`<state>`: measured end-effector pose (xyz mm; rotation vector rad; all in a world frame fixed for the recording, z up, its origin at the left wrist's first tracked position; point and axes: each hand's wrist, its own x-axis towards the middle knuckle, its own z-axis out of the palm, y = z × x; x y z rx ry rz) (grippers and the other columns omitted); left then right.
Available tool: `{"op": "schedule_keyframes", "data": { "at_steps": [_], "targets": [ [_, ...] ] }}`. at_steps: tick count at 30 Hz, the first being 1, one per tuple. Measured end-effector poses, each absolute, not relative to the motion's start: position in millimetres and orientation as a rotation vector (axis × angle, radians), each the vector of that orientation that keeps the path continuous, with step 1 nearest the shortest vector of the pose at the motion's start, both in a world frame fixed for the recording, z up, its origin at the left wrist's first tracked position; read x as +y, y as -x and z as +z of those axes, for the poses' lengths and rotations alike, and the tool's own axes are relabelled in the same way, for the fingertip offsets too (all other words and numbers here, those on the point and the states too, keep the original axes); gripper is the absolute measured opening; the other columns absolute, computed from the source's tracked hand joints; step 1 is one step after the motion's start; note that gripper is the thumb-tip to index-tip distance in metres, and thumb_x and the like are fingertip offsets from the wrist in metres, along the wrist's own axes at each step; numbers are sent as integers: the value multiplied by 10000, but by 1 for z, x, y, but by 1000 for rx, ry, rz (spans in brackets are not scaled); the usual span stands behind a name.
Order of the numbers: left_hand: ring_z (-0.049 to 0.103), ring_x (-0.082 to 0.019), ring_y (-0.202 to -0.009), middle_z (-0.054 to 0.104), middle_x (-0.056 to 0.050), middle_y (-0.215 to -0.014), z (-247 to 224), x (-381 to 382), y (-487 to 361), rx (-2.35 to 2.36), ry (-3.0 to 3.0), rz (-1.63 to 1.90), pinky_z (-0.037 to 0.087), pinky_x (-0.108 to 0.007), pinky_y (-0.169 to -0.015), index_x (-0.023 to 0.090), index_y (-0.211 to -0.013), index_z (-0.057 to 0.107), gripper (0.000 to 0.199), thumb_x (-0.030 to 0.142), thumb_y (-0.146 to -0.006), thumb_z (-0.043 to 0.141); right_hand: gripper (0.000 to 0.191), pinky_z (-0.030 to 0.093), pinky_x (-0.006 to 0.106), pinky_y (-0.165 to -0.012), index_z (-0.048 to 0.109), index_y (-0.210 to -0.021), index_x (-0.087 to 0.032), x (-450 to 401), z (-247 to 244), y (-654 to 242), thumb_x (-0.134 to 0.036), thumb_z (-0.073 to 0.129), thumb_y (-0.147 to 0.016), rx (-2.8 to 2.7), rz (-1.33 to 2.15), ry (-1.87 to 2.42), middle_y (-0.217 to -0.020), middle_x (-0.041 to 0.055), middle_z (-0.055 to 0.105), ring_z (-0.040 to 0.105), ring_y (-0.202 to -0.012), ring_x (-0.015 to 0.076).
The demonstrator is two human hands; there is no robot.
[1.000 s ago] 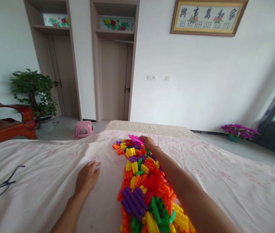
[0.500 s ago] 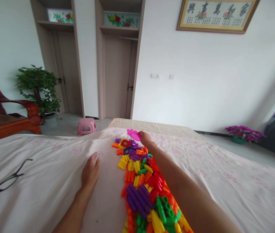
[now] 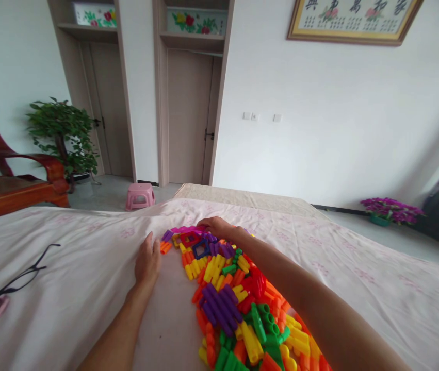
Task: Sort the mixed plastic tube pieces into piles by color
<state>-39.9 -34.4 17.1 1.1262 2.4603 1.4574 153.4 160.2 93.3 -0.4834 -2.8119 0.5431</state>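
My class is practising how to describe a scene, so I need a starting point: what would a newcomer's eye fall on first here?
Most likely the bright pile of plastic pieces, running down the pale cloth at lower centre. The right hand is at its far end, by a pink piece. Next might come the purple flowers on the floor at right and the framed panel high on the wall.

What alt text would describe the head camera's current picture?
A person's right hand touches a magenta piece at the far end of a multicolored heap of plastic building pieces on a floral sheet. The left hand is open nearby; black eyeglasses lie at left.
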Motion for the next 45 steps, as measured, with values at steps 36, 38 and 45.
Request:
{"op": "schedule_keyframes", "data": {
  "at_steps": [36,38,45],
  "targets": [
    [270,-353,-1452,328,-42,-1598,82,-158,-135,1197,-2884,577,92,-586,-1179,384,-1449,448,773,623,-739,636,350,454,281,-759,634,-1197,-212,78,75,-434,-190,446,-903,-1915,219,1591,-996,66,738,670,-861,211],
    [301,-326,-1442,363,-53,-1582,70,-178,-143,1091,-3078,528,47,-593,-1178,371,-1413,471,671,465,-780,674,348,460,287,-781,625,-1210,-211,66,60,-445,-214,436,-918,-1914,221,1601,-1044,73,733,672,-905,217],
    [228,-292,-1474,422,-49,-1548,77,-154,-161,1173,-3209,439,-67,-593,-1175,279,-1182,606,304,386,-909,525,361,480,307,-825,604,-1247,-230,23,52,-416,-277,383,-965,-1990,322,1403,-1110,76,720,672,-979,227]
  ]
}}
